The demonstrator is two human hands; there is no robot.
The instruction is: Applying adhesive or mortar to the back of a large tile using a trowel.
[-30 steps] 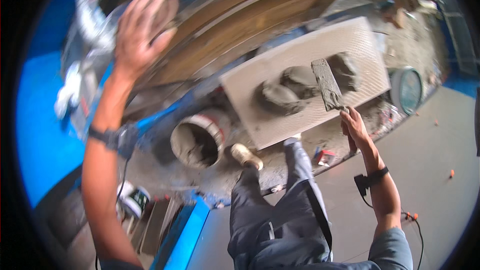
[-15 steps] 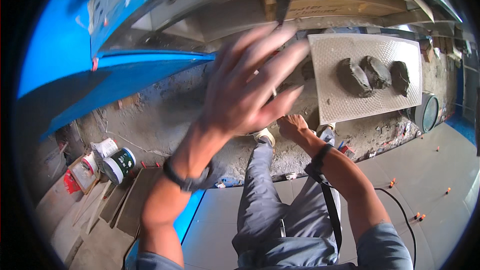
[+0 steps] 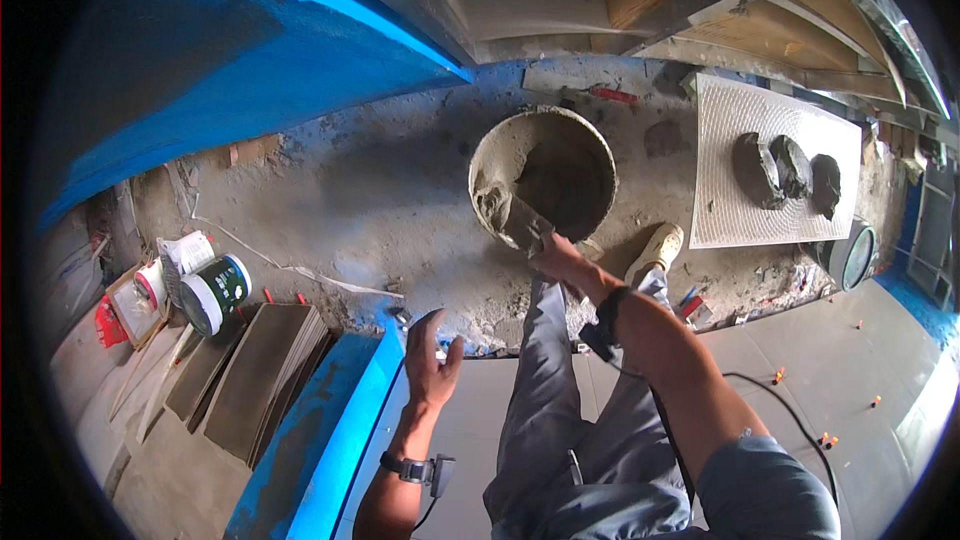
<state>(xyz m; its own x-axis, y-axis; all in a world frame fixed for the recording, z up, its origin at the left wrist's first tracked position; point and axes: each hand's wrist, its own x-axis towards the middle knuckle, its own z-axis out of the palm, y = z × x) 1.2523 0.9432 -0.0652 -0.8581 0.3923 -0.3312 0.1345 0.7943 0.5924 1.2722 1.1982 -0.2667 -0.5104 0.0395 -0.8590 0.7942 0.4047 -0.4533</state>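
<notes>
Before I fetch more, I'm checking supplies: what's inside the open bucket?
Grey pasty mix, plus the trowel blade reaching in from the right hand. Whatever lies beneath both is covered.

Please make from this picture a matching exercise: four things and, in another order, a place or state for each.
1. Round, grey-smeared bucket
2. Pale, rectangular, textured panel
3. Flat, grey-coated trowel
4. Bare left hand

A. Gripped by bare right hand
B. Holds nothing
C. Contains grey mortar
D. Lies under three dark-grey lumps

Pairs: 1-C; 2-D; 3-A; 4-B
</notes>
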